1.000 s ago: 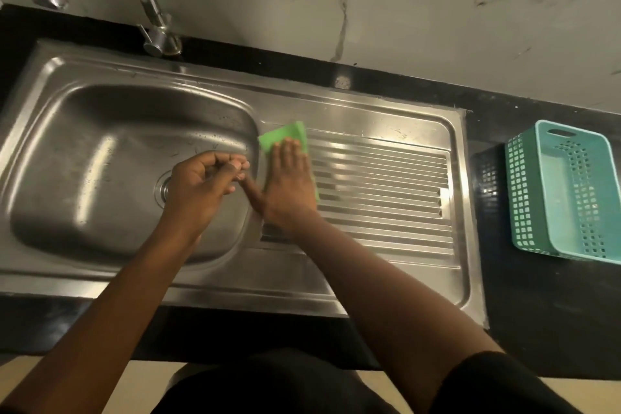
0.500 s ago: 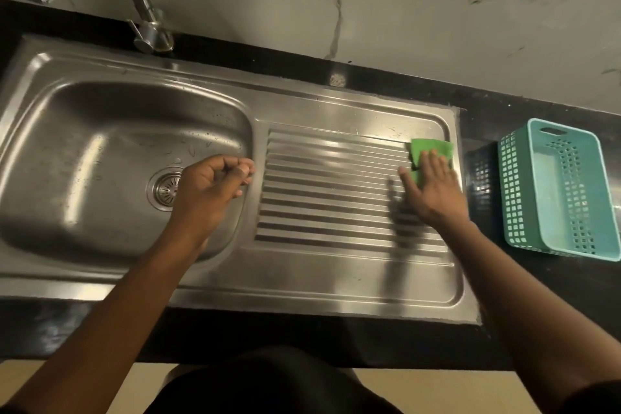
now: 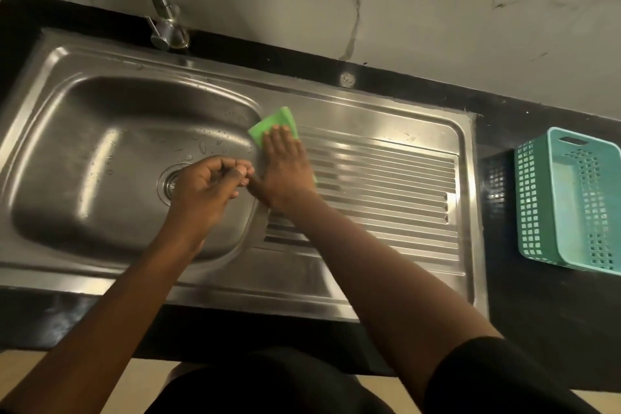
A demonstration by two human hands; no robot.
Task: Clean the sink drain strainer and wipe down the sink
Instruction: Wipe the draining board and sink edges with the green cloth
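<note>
A green cloth lay at the basin-side edge of the drainboard, pressed flat under the right hand, fingers straight, apparently for wiping. The left hand hovered curled beside the drain strainer; whether it pinched anything was unclear. A teal basket nearby held nothing visible.
</note>
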